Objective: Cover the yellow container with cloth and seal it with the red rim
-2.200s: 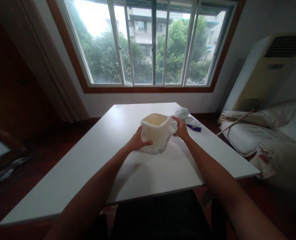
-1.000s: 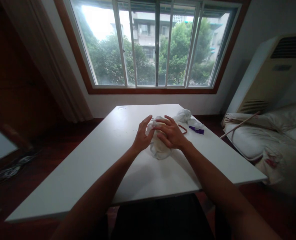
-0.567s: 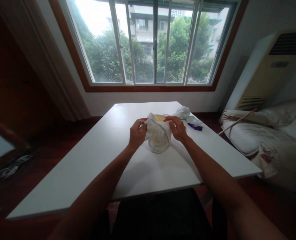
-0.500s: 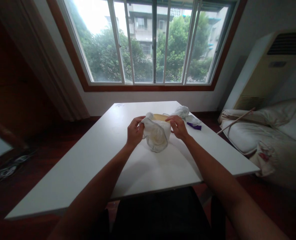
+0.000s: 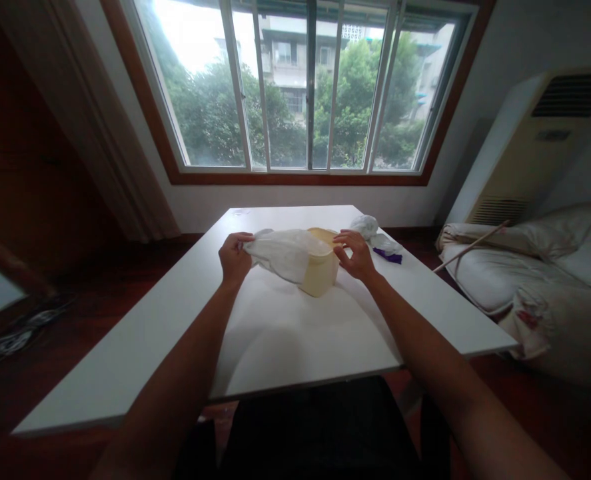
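A pale yellow bin (image 5: 320, 277) stands on the white table (image 5: 280, 340), its near side now bare. From its rim a thin white plastic bag (image 5: 280, 253) stretches out to the left. My left hand (image 5: 235, 257) pinches the far end of that bag, well away from the bin. At the bin's right side, my right hand (image 5: 354, 253) is closed on the rim with thumb and fingertips. Whether some of the bag lies under those fingers cannot be made out.
Crumpled white plastic (image 5: 365, 225) and a purple piece (image 5: 388, 255) lie at the table's right back edge. A covered sofa (image 5: 565, 267) with a thin stick (image 5: 470, 247) is to the right. The window (image 5: 308, 87) is beyond the table.
My left hand has moved left and pulled the bag with it off the bin's front, stretching it sideways. The yellow side shows now. My right hand stays at the rim.
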`<act>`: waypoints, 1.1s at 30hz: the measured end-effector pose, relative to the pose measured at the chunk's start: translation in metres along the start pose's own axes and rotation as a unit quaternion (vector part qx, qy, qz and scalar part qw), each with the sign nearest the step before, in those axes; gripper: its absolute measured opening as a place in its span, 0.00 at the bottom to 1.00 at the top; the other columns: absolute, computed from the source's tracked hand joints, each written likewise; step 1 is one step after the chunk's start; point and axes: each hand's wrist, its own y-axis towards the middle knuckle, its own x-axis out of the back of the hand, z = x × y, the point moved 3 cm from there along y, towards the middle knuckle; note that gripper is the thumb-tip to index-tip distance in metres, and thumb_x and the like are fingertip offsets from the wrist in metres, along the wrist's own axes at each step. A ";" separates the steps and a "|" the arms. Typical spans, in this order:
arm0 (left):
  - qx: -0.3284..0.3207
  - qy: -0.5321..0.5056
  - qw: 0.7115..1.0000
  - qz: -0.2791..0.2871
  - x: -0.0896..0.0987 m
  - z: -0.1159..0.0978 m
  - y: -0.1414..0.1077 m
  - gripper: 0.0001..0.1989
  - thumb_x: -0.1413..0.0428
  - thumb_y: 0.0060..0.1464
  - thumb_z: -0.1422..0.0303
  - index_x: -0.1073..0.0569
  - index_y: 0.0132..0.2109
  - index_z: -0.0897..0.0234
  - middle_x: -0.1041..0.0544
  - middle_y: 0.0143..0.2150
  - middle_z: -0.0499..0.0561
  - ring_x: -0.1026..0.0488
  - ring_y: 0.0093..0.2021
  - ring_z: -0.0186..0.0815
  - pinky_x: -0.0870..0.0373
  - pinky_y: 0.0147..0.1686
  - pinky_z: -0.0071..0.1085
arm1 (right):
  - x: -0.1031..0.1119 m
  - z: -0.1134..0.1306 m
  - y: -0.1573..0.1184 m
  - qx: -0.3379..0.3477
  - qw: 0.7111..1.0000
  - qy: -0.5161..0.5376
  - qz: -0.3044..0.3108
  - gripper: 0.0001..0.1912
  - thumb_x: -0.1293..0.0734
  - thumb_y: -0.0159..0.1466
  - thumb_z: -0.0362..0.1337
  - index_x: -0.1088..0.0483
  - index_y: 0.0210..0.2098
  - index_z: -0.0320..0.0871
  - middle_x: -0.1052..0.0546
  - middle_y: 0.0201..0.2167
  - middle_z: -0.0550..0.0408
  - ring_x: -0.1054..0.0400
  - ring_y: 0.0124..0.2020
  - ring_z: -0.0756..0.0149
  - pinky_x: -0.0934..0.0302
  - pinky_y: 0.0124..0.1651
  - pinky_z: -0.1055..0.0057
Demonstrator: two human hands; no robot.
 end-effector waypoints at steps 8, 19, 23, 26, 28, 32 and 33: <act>-0.037 0.140 0.987 0.072 0.014 0.029 0.008 0.15 0.53 0.41 0.77 0.22 0.27 0.61 0.21 0.37 0.52 0.24 0.42 0.39 0.29 0.50 0.37 | -0.002 -0.007 -0.003 -0.030 0.999 0.025 -0.003 0.17 0.37 0.67 0.51 0.27 0.42 0.45 0.22 0.44 0.47 0.30 0.53 0.56 0.34 0.55 0.54; 0.045 0.178 0.977 0.109 0.037 0.045 0.022 0.18 0.50 0.55 0.64 0.22 0.46 0.66 0.25 0.55 0.61 0.30 0.58 0.48 0.37 0.62 0.48 | -0.004 -0.011 -0.003 -0.071 0.997 0.035 -0.005 0.19 0.37 0.67 0.52 0.28 0.43 0.44 0.24 0.45 0.46 0.30 0.49 0.57 0.30 0.44 0.62; 0.011 0.085 0.956 0.281 0.011 0.012 0.001 0.34 0.48 0.57 0.48 0.37 0.65 0.62 0.34 0.66 0.60 0.33 0.62 0.49 0.33 0.58 0.49 | -0.004 -0.011 -0.003 -0.054 0.998 0.037 -0.016 0.17 0.37 0.67 0.52 0.28 0.42 0.44 0.24 0.44 0.47 0.29 0.48 0.57 0.30 0.46 0.61; 0.018 0.143 0.919 0.367 -0.016 0.007 -0.025 0.36 0.40 0.50 0.49 0.33 0.61 0.65 0.27 0.59 0.61 0.28 0.57 0.50 0.30 0.55 0.47 | -0.003 -0.010 -0.003 -0.056 0.998 0.040 -0.016 0.17 0.37 0.67 0.52 0.28 0.43 0.45 0.24 0.45 0.47 0.29 0.48 0.57 0.30 0.44 0.61; 0.007 0.179 0.889 0.421 -0.030 0.013 -0.039 0.31 0.35 0.46 0.57 0.29 0.57 0.65 0.24 0.56 0.58 0.27 0.55 0.48 0.30 0.56 0.43 | -0.003 -0.010 -0.002 -0.059 0.997 0.042 -0.011 0.17 0.37 0.67 0.52 0.28 0.43 0.45 0.24 0.45 0.46 0.30 0.49 0.57 0.29 0.42 0.62; 0.022 0.252 0.864 0.436 -0.028 0.031 -0.042 0.16 0.35 0.50 0.66 0.23 0.46 0.63 0.21 0.48 0.55 0.25 0.50 0.45 0.28 0.53 0.42 | -0.002 -0.009 -0.002 -0.060 0.997 0.047 -0.009 0.16 0.37 0.67 0.51 0.28 0.43 0.45 0.24 0.45 0.46 0.30 0.49 0.57 0.29 0.41 0.63; 0.033 0.275 0.867 0.415 -0.022 0.034 -0.038 0.14 0.38 0.54 0.65 0.24 0.47 0.64 0.22 0.48 0.56 0.25 0.49 0.44 0.27 0.51 0.43 | -0.002 -0.009 -0.002 -0.059 0.997 0.047 -0.009 0.16 0.36 0.67 0.50 0.28 0.43 0.45 0.24 0.46 0.46 0.30 0.49 0.57 0.29 0.41 0.63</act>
